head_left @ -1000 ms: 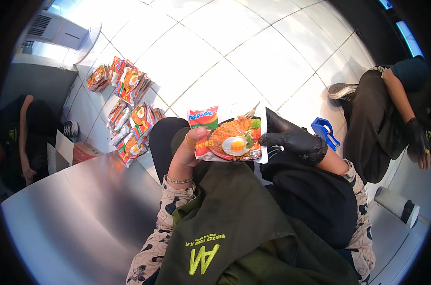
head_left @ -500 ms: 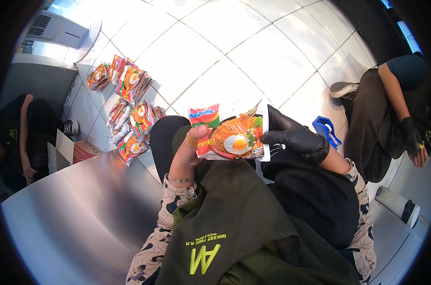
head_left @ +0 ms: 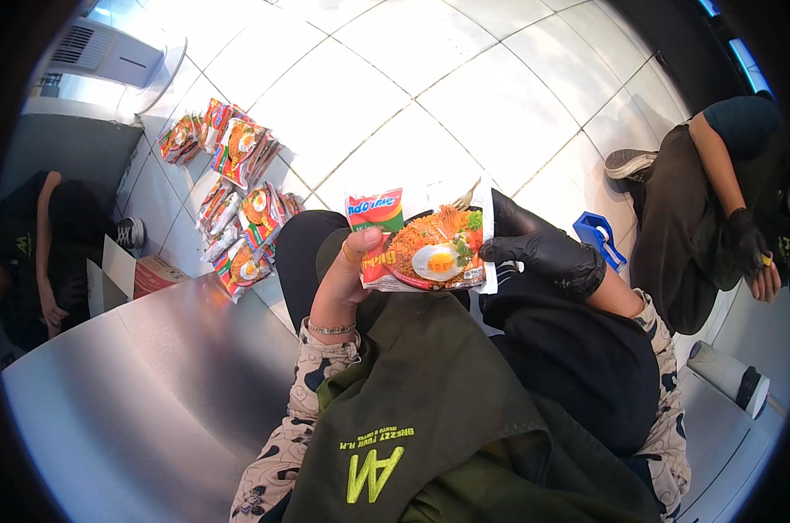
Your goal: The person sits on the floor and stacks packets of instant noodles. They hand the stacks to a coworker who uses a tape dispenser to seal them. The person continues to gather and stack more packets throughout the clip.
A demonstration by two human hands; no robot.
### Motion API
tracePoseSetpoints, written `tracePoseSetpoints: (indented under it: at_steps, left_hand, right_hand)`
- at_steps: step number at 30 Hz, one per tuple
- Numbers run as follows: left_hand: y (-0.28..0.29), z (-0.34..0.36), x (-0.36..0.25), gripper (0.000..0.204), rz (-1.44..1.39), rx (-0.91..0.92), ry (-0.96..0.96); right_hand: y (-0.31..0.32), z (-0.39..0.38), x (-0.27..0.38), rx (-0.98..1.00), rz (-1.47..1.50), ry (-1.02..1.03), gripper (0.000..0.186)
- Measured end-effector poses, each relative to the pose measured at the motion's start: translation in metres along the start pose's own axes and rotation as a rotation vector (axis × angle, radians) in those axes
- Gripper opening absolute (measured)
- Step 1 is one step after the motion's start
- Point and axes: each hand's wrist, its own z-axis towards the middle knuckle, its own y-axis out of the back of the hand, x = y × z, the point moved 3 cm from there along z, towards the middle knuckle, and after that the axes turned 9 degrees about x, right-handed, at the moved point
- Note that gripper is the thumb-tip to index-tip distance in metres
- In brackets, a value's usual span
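Observation:
A packet of instant noodles (head_left: 425, 244), its front printed with fried noodles and an egg, is held level above my lap. My bare left hand (head_left: 347, 270) grips its left end, thumb on the front. At the right end, my right hand (head_left: 543, 253), in a black glove, pinches the packet's edge with the thumb in front. The fingers behind the packet are hidden. Farther off to the left, stacks of similar noodle packets (head_left: 240, 152) lie on the tiled floor, with a nearer heap of noodle packets (head_left: 260, 215) beside my left knee.
A blue tape dispenser (head_left: 597, 237) rests on the floor right of my gloved hand. Another person (head_left: 674, 192) sits at the right. At the left are an open cardboard box (head_left: 155, 275) and a shiny metal surface (head_left: 168, 366). A cup (head_left: 726, 376) lies at the lower right.
My hands and the packet have hardly moved. At the right, the other person's hands have shifted slightly and are closer together.

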Motion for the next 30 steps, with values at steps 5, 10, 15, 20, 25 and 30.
tracePoseSetpoints:
  at_steps: [5, 10, 15, 20, 25, 30]
  left_hand:
    - [0.0000, 0.0011, 0.0006, 0.076, -0.014, 0.013, -0.006]
    - [0.0034, 0.0009, 0.0027, 0.075, -0.029, 0.018, -0.013]
    - [0.0018, 0.0033, 0.0032, 0.074, -0.050, 0.030, -0.026]
    - [0.0029, 0.0029, 0.0040, 0.073, -0.044, 0.014, -0.032]
    - [-0.0002, 0.0036, 0.0030, 0.072, -0.049, 0.018, -0.023]
    - [0.0016, 0.0032, 0.0038, 0.073, -0.031, -0.007, -0.033]
  right_hand:
    - [0.0000, 0.0003, 0.0004, 0.005, 0.000, 0.009, 0.079]
    - [0.0000, 0.0005, -0.0007, 0.008, 0.004, 0.014, 0.078]
    - [0.0002, 0.0005, 0.0004, 0.007, 0.001, -0.002, 0.078]
    - [0.0005, 0.0002, -0.0013, -0.023, -0.011, -0.006, 0.079]
    - [0.0019, 0.0002, -0.0028, -0.011, -0.006, -0.006, 0.081]
    - [0.0000, -0.0004, -0.0001, -0.011, 0.022, -0.009, 0.082]
